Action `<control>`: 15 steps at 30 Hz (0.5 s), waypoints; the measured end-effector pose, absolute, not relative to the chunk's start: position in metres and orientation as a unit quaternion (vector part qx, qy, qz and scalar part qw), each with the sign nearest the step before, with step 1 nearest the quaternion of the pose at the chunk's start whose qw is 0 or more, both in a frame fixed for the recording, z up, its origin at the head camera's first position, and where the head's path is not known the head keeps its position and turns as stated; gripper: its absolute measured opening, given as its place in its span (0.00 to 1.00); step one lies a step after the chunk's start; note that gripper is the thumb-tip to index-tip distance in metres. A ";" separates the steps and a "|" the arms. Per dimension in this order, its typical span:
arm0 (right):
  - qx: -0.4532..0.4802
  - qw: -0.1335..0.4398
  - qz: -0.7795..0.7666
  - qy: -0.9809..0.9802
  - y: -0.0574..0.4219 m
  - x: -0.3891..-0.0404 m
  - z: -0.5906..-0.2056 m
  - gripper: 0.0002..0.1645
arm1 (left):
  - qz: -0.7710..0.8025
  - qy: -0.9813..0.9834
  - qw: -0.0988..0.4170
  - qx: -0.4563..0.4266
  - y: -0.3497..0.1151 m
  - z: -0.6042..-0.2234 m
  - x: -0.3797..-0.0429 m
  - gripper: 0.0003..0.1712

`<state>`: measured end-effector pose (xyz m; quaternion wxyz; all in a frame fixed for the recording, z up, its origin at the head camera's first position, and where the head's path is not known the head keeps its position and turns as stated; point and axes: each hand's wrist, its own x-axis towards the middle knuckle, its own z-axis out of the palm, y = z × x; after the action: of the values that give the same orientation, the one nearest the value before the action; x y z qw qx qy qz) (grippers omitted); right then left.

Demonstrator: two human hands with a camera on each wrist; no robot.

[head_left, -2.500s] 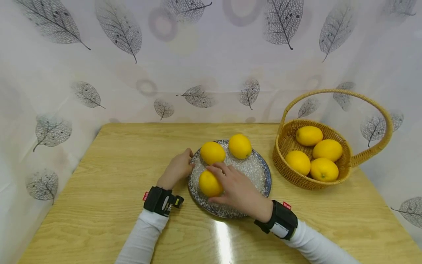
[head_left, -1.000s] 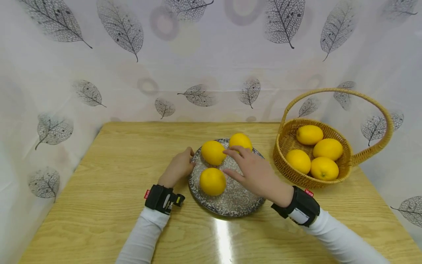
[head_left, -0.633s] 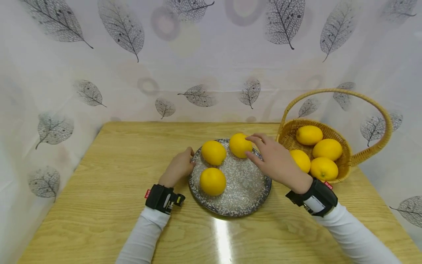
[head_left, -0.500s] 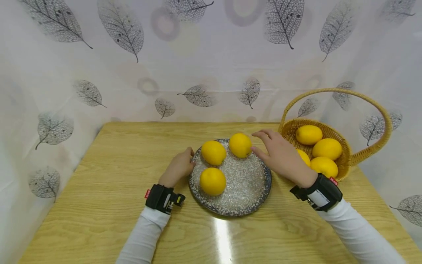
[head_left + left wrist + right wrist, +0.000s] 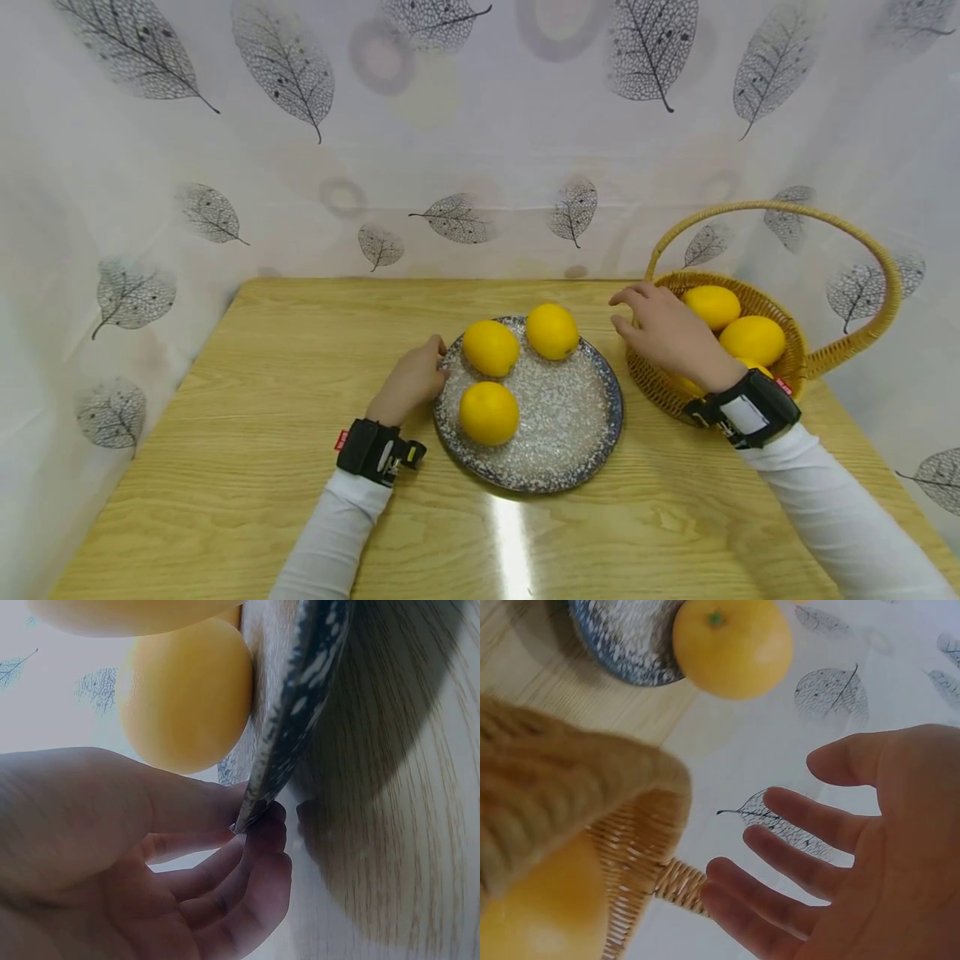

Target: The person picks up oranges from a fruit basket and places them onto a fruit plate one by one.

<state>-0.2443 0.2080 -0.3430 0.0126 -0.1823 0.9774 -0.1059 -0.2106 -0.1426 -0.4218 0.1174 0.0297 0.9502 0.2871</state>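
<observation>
My left hand (image 5: 411,385) pinches the left rim of a round speckled grey plate (image 5: 562,425) with a dark blue edge. In the left wrist view the thumb lies over the rim (image 5: 289,712) and the fingers curl beneath it. Three yellow, lemon-like fruits sit on the plate: one front left (image 5: 489,413), one behind it (image 5: 491,347), one at the back (image 5: 552,331). My right hand (image 5: 671,333) is over the left side of a wicker basket (image 5: 652,387), holding nothing. Its fingers are spread and relaxed in the right wrist view, beside the basket's rim (image 5: 630,772).
Several more yellow fruits (image 5: 752,340) lie in the basket, partly hidden by the right hand. A tall arched handle (image 5: 888,292) rises over it. Behind the wooden table (image 5: 300,350) hangs a pale leaf-print cloth (image 5: 480,125).
My right hand has let go of the front-left fruit, passed back over the plate and moved right to the basket. The left hand has stayed at the plate's rim.
</observation>
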 end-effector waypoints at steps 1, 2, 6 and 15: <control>-0.179 0.015 -0.106 0.978 0.210 -0.247 -0.344 0.26 | 0.287 0.950 0.118 0.030 -0.143 -0.422 -0.210 0.19; -0.176 0.018 -0.107 0.979 0.212 -0.250 -0.344 0.26 | 0.288 0.950 0.119 0.029 -0.143 -0.422 -0.210 0.19; -0.160 0.022 -0.105 0.981 0.218 -0.258 -0.346 0.28 | 0.291 0.948 0.123 0.028 -0.143 -0.421 -0.210 0.19; -0.151 0.008 -0.092 0.984 0.221 -0.266 -0.344 0.27 | 0.293 0.948 0.125 0.021 -0.143 -0.419 -0.211 0.19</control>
<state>-0.2656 0.2208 -0.3441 0.0083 -0.1513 0.9841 -0.0925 -0.2105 -0.1430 -0.4192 0.1250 0.0214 0.9475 0.2935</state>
